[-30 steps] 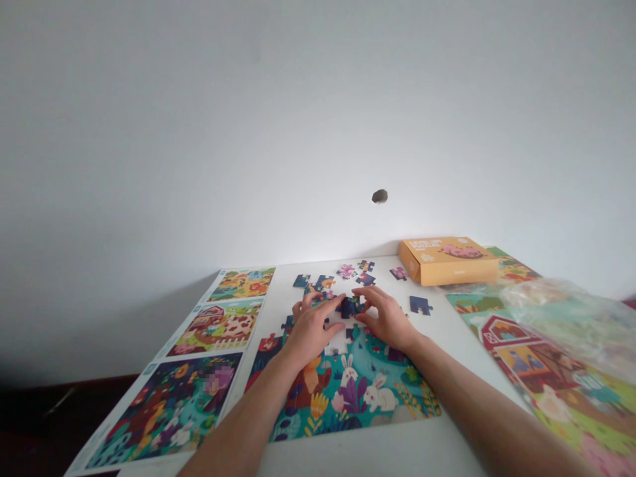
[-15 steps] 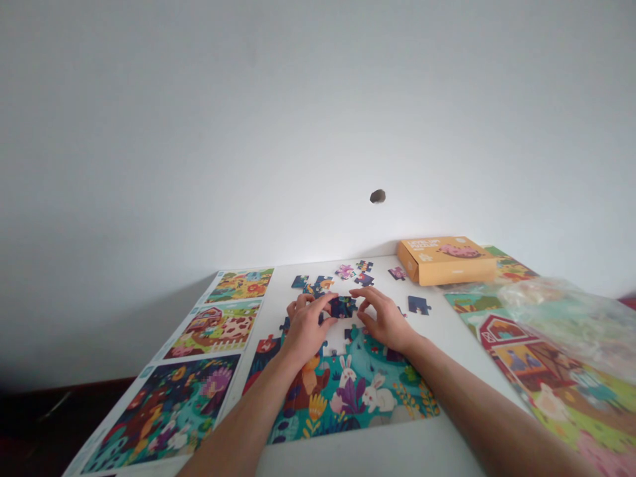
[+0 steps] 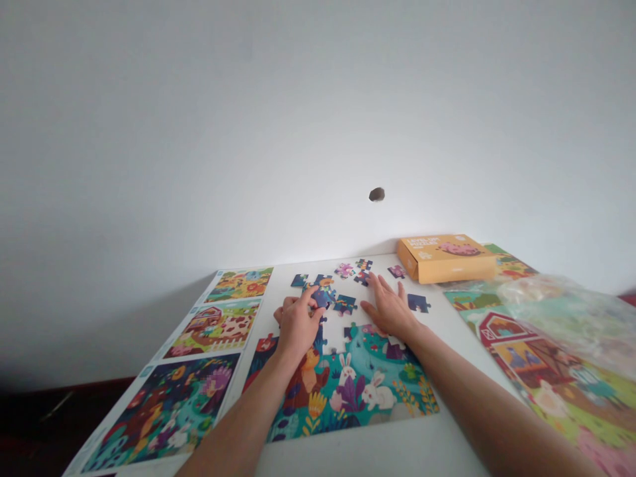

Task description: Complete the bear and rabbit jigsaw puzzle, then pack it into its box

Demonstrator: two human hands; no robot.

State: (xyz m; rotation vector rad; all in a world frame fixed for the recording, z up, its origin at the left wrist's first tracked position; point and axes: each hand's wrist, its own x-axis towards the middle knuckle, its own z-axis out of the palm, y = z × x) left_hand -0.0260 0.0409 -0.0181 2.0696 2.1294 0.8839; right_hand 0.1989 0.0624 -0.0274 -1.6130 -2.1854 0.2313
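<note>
My left hand [image 3: 297, 324] is at the upper left of a part-built jigsaw puzzle [image 3: 362, 391], pinching a dark blue jigsaw piece [image 3: 322, 298] between its fingertips. My right hand [image 3: 390, 311] rests palm down on the white table [image 3: 447, 397], fingers spread and holding nothing. Between the hands lies a dark jigsaw piece [image 3: 344, 305]. Just right of my right hand is a navy jigsaw piece [image 3: 418, 303]. Several more loose pieces [image 3: 344, 270] are scattered beyond my fingers. The hands hide part of the puzzle's upper edge.
An orange puzzle box [image 3: 444, 260] stands at the table's far right. Picture sheets [image 3: 216, 326] line the left side. A printed farm sheet [image 3: 527, 361] and a clear plastic bag [image 3: 561, 318] lie on the right. A white wall [image 3: 318, 119] rises behind the table.
My left hand has moved left and away from the central dark piece, and now pinches a piece higher up. My right hand has flattened onto the table, moving slightly right.
</note>
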